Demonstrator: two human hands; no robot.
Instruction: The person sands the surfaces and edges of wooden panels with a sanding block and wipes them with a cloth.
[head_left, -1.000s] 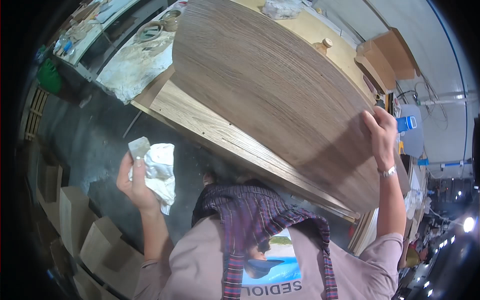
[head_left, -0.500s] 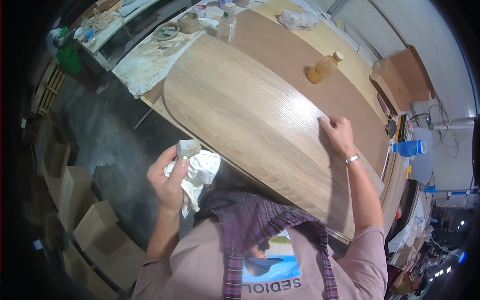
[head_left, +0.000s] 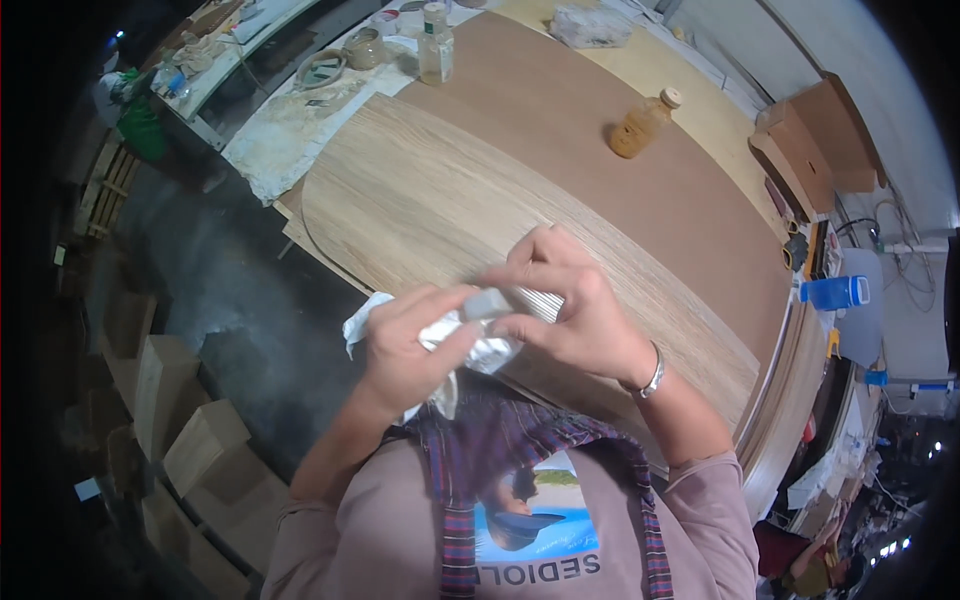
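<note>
My left hand [head_left: 415,345] is closed around a crumpled white cloth [head_left: 490,350], and a small grey-white block [head_left: 485,303] sits at its fingertips. From the other side my right hand [head_left: 575,300], with a metal band at its wrist, has its thumb and forefinger at the block's edges, as if pinching it. Motion blur softens the fingers, so the exact contact is hard to make out. Both hands are above the near edge of a wood-grain board [head_left: 400,190] with a rounded left end, which lies on the table over a brown sheet [head_left: 700,230].
An amber bottle [head_left: 640,130] stands on the brown sheet. Far left are a clear bottle [head_left: 436,55], a jar [head_left: 365,48] and a round dish [head_left: 322,70]. A cardboard box [head_left: 800,150] and blue container [head_left: 835,293] are at right. A person in green [head_left: 140,125] stands far left.
My right hand has left the board's far edge and come to the block. My left hand has moved right with the cloth and block, and the board now lies lower and flatter.
</note>
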